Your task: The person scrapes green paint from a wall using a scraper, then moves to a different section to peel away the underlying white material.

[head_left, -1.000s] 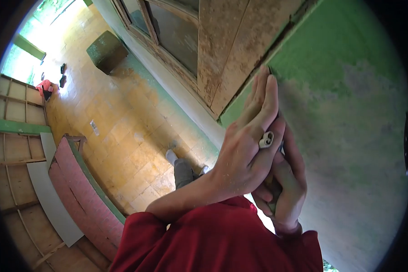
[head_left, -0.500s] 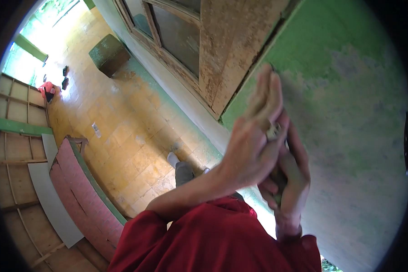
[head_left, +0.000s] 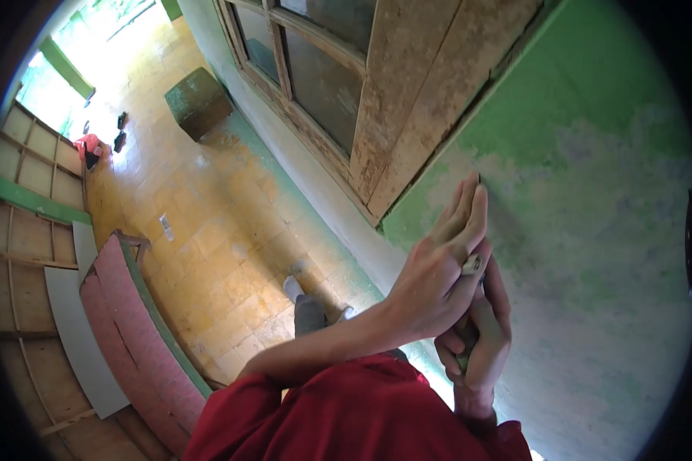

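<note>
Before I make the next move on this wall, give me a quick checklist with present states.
1. Right hand closed around the tool: ok.
2. Left hand laid alongside, fingers extended: ok.
3. Tool's edge flat on the wall: cannot tell; the hands hide most of it.
4. Fingertips clear of the wooden frame: ok.
5. Ring off the left hand: not ok, still worn.

Torso: we wore a deep red shirt (head_left: 338, 422), its cloth creased in soft folds, slightly glossy. Left sleeve (head_left: 234, 407) short, same red; right sleeve (head_left: 509, 439) red too. Left hand (head_left: 430, 280): we noted a pale, ring-like band (head_left: 472, 265) at a finger, darker detail on its face, too small to read. Below, grey trousers (head_left: 309, 313). Light grey foot covering (head_left: 292, 288); sock or shoe, we could not tell.
</note>
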A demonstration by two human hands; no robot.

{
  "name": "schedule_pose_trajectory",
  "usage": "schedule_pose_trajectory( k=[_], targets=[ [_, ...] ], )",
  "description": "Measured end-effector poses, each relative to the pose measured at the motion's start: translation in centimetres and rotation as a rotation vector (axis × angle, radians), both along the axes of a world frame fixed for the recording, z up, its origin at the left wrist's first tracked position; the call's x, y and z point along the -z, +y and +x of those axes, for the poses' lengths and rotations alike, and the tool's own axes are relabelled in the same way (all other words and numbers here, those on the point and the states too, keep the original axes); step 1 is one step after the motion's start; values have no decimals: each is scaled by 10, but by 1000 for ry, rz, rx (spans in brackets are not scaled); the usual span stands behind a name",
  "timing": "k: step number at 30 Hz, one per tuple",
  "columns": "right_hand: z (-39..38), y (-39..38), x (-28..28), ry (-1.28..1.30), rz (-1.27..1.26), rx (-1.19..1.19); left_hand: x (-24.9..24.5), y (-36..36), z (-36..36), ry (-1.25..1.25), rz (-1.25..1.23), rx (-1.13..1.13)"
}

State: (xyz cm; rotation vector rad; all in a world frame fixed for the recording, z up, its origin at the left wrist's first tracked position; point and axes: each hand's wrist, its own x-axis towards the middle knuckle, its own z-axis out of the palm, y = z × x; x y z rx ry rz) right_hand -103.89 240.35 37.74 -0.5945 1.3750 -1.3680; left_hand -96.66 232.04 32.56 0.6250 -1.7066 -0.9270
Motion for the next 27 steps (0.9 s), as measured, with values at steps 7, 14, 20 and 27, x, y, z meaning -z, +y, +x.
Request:
schedule_pose_trajectory(
  k=[7, 14, 20, 27],
  targets=[
    [-9, -17, 13, -139, -151, -142, -7, -13, 15, -44, -14, -16],
    [-33, 24, -11, 1235, -508, -231, 1, 30, 24, 550, -94, -225],
    [-29, 7, -5, 1316, -353, 19, -1, 16, -2, -7, -171, 21],
    [-36, 21, 4, 790, -265, -88, 10, 16, -24, 81, -155, -38]
  ],
)
